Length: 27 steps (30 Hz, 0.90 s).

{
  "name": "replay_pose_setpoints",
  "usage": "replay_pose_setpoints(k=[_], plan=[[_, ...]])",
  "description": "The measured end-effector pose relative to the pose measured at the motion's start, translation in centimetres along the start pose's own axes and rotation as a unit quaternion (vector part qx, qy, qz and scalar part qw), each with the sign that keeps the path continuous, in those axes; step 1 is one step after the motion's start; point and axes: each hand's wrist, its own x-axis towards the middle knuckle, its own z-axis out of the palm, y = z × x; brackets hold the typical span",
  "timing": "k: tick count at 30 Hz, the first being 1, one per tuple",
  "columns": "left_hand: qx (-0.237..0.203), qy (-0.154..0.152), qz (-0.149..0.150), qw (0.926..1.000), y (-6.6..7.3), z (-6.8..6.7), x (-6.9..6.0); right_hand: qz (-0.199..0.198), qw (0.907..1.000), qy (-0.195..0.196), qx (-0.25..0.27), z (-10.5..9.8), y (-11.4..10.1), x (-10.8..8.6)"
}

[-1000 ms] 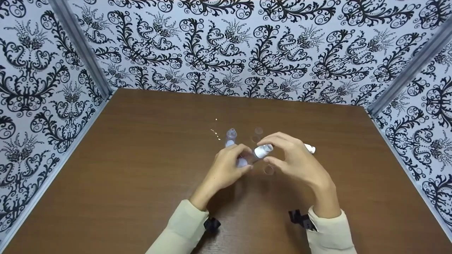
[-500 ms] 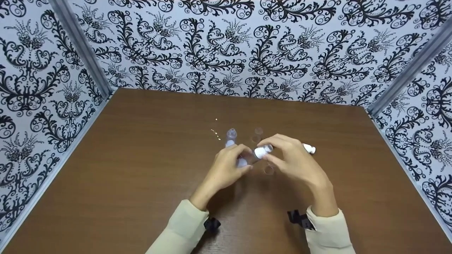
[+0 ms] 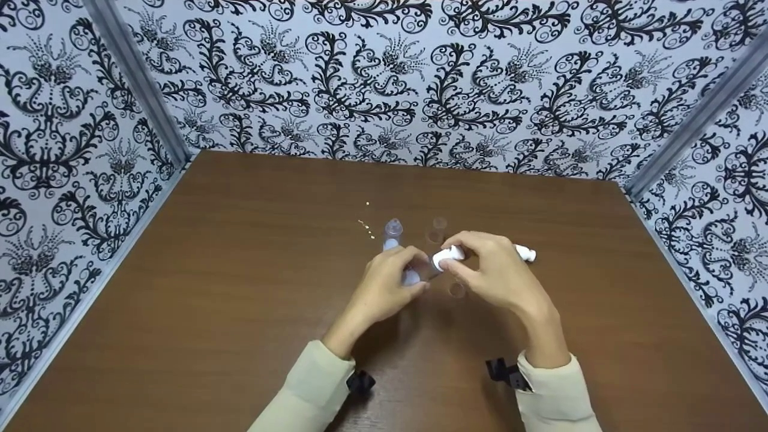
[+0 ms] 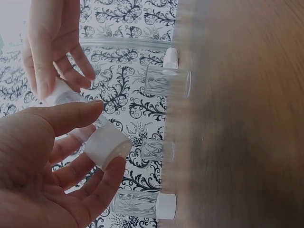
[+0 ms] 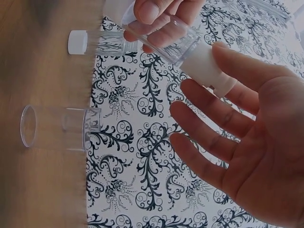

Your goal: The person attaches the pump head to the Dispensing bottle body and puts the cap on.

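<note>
Drawn in slightly left and nearer since the head frame of a second ago: right hand (image 3: pixel 501 273), thumb and forefinger now brought onto the white cap (image 5: pixel 203 65) instead of spread around it. No clear change at the left hand (image 3: pixel 389 280). Held tilted above the table (image 3: pixel 240 288): clear bottle (image 5: pixel 178 50), with white base (image 4: pixel 107 145) toward the left, cap toward the right and far. Left fingers clamped around body and base; right thumb and forefinger pinched on the cap, other right fingers spread apart.

Best, by judgement, to hold the left grip steady and turn or press with the right alone. Line up cap and neck before adding force; otherwise, some risk of binding. Going on or coming off: cannot tell. Take care not to knock the second bottle (image 3: pixel 392 233), upright just left and far, the far clear cover (image 3: pixel 436 230), the near clear cover (image 3: pixel 456 290), or the white piece (image 3: pixel 526 252) beside the right hand.
</note>
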Motion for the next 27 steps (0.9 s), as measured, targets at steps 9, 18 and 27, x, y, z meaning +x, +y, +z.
replay_pose_setpoints(k=[9,18,27], plan=[[0.000,0.006,0.007,1.0000,0.0,0.0,0.0,0.038,0.9992,0.003,-0.011,0.2,-0.1,0.0],[-0.004,0.003,0.003,1.0000,0.0,0.0,0.1,0.025,0.9995,0.017,-0.006,-0.5,-0.2,-0.2],[-0.015,-0.005,-0.006,0.9999,0.0,-0.1,0.1,-0.027,0.9991,0.031,-0.010,-1.3,-0.3,-0.6]])
